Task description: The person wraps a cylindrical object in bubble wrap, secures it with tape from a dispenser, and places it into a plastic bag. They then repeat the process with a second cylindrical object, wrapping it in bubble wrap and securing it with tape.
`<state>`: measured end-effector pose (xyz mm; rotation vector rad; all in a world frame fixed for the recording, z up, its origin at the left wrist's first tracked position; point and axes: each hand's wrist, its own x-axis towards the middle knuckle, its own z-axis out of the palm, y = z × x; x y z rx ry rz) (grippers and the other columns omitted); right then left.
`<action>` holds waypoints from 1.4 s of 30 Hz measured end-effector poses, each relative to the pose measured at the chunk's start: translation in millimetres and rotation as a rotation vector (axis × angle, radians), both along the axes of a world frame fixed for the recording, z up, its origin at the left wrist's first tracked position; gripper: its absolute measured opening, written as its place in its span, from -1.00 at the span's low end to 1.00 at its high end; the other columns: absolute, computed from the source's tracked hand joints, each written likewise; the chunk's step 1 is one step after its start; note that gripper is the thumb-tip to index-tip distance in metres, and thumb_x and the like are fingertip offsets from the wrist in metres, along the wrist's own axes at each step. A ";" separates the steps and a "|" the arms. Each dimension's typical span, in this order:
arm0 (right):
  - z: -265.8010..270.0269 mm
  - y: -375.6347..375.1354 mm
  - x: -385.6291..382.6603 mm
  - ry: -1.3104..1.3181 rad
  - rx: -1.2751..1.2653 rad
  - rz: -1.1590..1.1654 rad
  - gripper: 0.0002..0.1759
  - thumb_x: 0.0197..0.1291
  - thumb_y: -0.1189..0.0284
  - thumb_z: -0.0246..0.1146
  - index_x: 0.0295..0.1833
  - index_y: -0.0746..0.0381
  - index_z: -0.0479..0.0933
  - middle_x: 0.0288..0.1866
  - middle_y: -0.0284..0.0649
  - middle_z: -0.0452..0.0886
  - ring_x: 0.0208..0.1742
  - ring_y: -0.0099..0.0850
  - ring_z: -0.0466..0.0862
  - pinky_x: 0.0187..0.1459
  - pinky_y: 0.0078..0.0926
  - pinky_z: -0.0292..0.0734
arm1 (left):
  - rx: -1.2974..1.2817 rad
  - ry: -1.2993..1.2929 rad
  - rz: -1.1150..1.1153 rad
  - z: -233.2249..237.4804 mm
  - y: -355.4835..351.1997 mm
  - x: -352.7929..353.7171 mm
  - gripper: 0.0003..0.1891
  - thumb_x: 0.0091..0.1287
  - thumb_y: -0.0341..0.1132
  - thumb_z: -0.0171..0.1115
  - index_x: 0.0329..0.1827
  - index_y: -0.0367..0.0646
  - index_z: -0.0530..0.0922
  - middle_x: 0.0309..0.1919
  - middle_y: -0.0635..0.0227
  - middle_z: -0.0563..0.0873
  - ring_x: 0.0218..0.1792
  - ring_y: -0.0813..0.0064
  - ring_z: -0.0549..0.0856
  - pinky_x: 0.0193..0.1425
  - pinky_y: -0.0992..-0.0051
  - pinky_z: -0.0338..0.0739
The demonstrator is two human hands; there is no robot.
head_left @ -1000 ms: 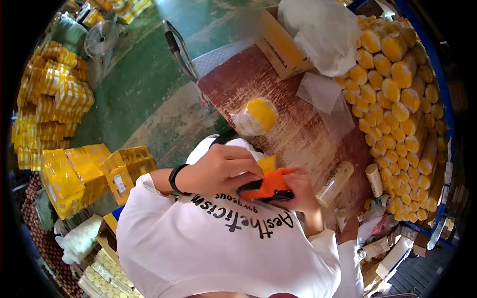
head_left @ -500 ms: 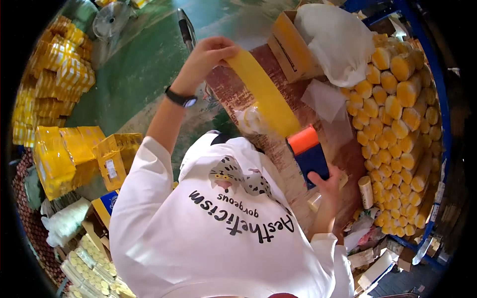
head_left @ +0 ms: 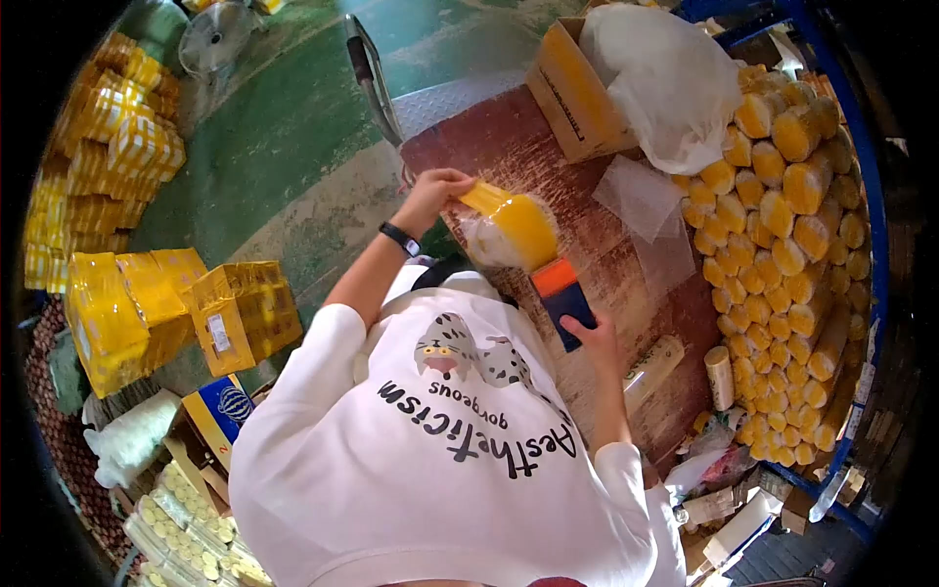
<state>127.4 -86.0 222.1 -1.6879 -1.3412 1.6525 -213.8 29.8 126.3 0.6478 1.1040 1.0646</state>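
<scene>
My left hand (head_left: 435,199) pinches the free end of a wide strip of yellow packing tape (head_left: 528,230). The strip runs over a clear-plastic-wrapped bundle (head_left: 486,245) on the worn red tabletop (head_left: 469,147). At the strip's other end is a tape dispenser (head_left: 570,313), dark blue with an orange front, and my right hand (head_left: 595,340) is closed around its body. The tape largely covers the bundle, so what the wrapping contains is hard to make out.
A cardboard box (head_left: 579,98) with a white plastic bag (head_left: 665,83) stands at the back. Yellow-ended rolls (head_left: 782,264) are stacked right, inside a blue frame (head_left: 873,196). Tape-wrapped cartons (head_left: 137,308) sit left. A pale wrapped roll (head_left: 653,372) lies near my right forearm.
Both hands have come lower and closer together. The tape strip, stretched long in the air before, now lies against the wrapped bundle. The dispenser has moved left, beside the bundle.
</scene>
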 end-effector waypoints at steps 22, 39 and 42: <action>-29.7 -2.2 -34.6 0.194 0.023 -0.080 -0.65 0.01 0.32 0.49 -0.21 0.37 0.63 -0.33 -0.45 0.61 -0.33 -0.67 0.51 -0.23 -0.67 0.45 | 0.664 0.712 0.132 37.1 -13.8 19.8 -0.68 0.34 -0.24 0.17 0.08 -0.20 0.52 -0.02 0.06 0.62 0.06 0.09 0.58 0.10 0.30 0.49; -37.8 55.6 -79.1 0.274 0.090 -0.025 -0.53 0.01 0.11 0.46 -0.23 0.34 0.63 -0.41 -0.44 0.58 -0.39 -0.63 0.51 -0.33 -0.60 0.44 | 1.025 0.622 -0.326 73.5 25.6 13.4 -0.54 0.50 -0.03 -0.13 0.17 -0.17 0.56 0.22 0.27 0.56 0.31 0.41 0.43 0.34 0.37 0.31; -63.1 102.5 -100.4 0.167 0.236 -0.001 -0.45 0.00 0.02 0.45 -0.25 0.35 0.63 -0.41 -0.42 0.60 -0.40 -0.62 0.52 -0.32 -0.58 0.45 | 0.852 0.709 -0.292 49.9 69.1 -3.1 -0.55 0.49 -0.02 -0.08 0.11 -0.16 0.61 0.15 0.26 0.61 0.24 0.37 0.50 0.31 0.37 0.35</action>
